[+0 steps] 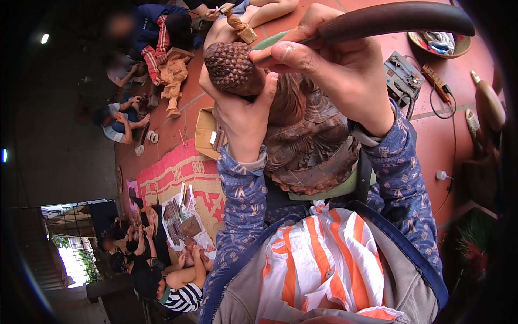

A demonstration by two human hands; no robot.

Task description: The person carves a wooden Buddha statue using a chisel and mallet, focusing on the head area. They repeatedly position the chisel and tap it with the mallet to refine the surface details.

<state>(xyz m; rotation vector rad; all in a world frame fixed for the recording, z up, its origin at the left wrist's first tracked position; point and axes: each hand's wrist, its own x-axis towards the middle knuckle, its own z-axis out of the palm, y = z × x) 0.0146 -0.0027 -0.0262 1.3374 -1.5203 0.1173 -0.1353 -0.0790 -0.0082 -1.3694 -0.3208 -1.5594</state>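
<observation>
A dark brown carved wooden statue (307, 146) leans against my lap, its knobbly rounded head (231, 66) at the top. My left hand (241, 116) grips the statue just under that head, thumb up along its side. My right hand (332, 67) is closed around a carving tool with a thick dark wooden handle (399, 19); its greenish blade (272, 40) reaches toward the top of the knobbly head. Both forearms are in blue patterned sleeves.
An orange-and-white striped cloth (324, 259) lies over my lap. Several other people sit on the red tiled floor to the left and far side, some holding pale wooden carvings (174, 78). A red patterned mat (178, 175), an electrical box (402, 75) with cables, and a bowl (440, 43) lie around.
</observation>
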